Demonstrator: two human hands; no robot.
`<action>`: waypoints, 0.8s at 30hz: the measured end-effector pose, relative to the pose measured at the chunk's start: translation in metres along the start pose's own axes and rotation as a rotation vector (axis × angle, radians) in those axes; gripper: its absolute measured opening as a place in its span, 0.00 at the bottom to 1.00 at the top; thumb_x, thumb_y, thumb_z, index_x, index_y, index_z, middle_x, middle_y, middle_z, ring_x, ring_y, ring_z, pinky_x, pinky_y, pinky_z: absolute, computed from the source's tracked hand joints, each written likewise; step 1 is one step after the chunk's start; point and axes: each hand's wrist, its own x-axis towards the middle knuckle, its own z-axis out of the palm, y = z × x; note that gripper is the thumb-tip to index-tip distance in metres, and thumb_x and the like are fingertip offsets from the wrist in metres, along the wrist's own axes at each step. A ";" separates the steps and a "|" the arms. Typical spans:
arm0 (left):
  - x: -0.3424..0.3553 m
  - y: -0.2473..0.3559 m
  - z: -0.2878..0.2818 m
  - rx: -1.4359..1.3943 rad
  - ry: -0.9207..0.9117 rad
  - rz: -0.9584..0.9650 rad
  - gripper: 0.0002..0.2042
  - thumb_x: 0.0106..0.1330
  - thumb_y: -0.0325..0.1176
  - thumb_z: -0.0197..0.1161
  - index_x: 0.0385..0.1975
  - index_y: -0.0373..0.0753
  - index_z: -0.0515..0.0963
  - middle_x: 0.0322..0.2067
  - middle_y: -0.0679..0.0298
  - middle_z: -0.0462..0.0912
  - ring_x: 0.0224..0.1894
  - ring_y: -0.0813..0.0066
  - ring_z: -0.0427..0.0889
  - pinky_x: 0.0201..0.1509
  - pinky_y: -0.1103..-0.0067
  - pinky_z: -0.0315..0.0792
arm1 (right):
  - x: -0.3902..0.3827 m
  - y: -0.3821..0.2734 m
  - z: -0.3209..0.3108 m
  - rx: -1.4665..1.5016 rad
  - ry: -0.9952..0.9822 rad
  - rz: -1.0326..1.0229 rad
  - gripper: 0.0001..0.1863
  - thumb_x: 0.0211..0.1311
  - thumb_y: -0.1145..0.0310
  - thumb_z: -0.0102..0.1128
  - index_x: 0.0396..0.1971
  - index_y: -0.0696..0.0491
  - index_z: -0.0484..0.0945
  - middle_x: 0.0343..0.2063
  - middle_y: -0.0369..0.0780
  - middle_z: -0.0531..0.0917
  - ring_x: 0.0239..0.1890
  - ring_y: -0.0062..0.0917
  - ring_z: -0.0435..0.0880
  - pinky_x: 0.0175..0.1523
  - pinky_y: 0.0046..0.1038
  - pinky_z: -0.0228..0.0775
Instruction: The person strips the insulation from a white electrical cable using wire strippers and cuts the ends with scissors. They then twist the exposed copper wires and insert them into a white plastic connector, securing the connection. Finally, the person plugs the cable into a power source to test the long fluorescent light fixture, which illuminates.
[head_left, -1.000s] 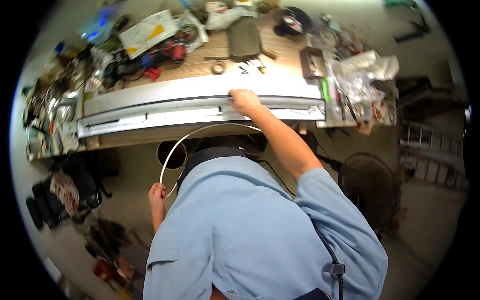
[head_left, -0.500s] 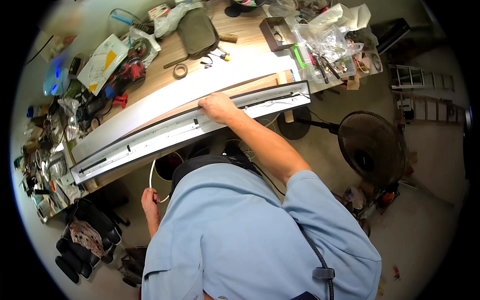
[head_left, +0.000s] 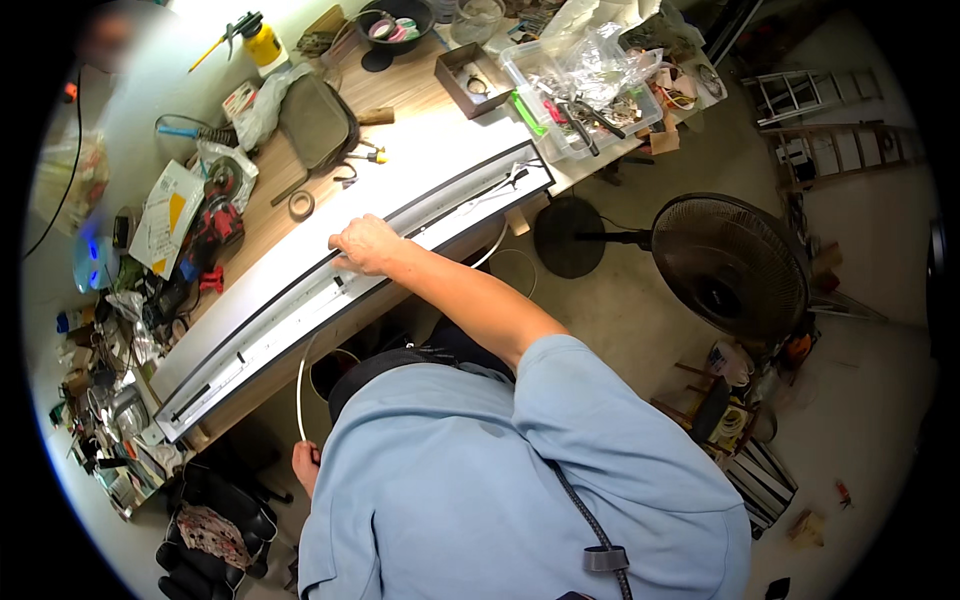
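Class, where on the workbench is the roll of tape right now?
In the head view, the roll of tape lies left of centre on the workbench, just beyond the right hand, between the red power tool and grey-green case.

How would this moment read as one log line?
Right hand: gripping long frame by far edge; left hand: holding white cable; surroundings: fan at right

On the wood-grained worktop (head_left: 412,88), a soft olive-grey case (head_left: 311,125) is laid near a brown ring-shaped roll of tape (head_left: 292,207), while a dark open-topped box (head_left: 455,92) is placed just beside a clear plastic tray (head_left: 514,66) filled with loose small items (head_left: 575,125). On the floor (head_left: 620,310), a round-caged black pedestal fan (head_left: 730,270) is stood, and a black padded chair (head_left: 254,515) is draped with a patterned cloth (head_left: 213,533).
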 end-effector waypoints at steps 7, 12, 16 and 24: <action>0.001 -0.088 -0.035 0.185 0.055 0.063 0.15 0.75 0.37 0.52 0.25 0.39 0.72 0.17 0.73 0.65 0.20 0.86 0.60 0.24 0.82 0.56 | -0.094 0.162 -0.105 0.083 1.102 0.612 0.25 0.54 0.69 0.69 0.52 0.56 0.73 0.46 0.48 0.79 0.54 0.47 0.76 0.61 0.42 0.67; -0.013 -0.103 -0.014 0.169 0.124 0.106 0.14 0.75 0.38 0.52 0.25 0.39 0.72 0.17 0.72 0.65 0.20 0.85 0.60 0.24 0.82 0.56 | -0.164 0.282 -0.181 -0.164 0.478 1.244 0.50 0.50 0.49 0.71 0.71 0.50 0.56 0.72 0.52 0.57 0.76 0.47 0.47 0.76 0.57 0.36; -0.029 -0.079 -0.012 -0.124 0.043 -0.053 0.14 0.75 0.38 0.51 0.26 0.39 0.72 0.17 0.72 0.65 0.20 0.85 0.60 0.24 0.83 0.56 | -0.181 0.317 -0.202 -0.092 0.176 1.221 0.57 0.39 0.45 0.74 0.69 0.51 0.56 0.68 0.48 0.66 0.73 0.43 0.58 0.75 0.57 0.42; -0.086 -0.042 0.016 -0.245 0.184 -0.006 0.13 0.74 0.35 0.53 0.25 0.39 0.71 0.17 0.73 0.66 0.17 0.87 0.59 0.20 0.84 0.52 | -0.184 0.311 -0.196 -0.264 0.304 1.141 0.48 0.42 0.45 0.73 0.62 0.54 0.67 0.56 0.50 0.79 0.64 0.43 0.70 0.70 0.45 0.57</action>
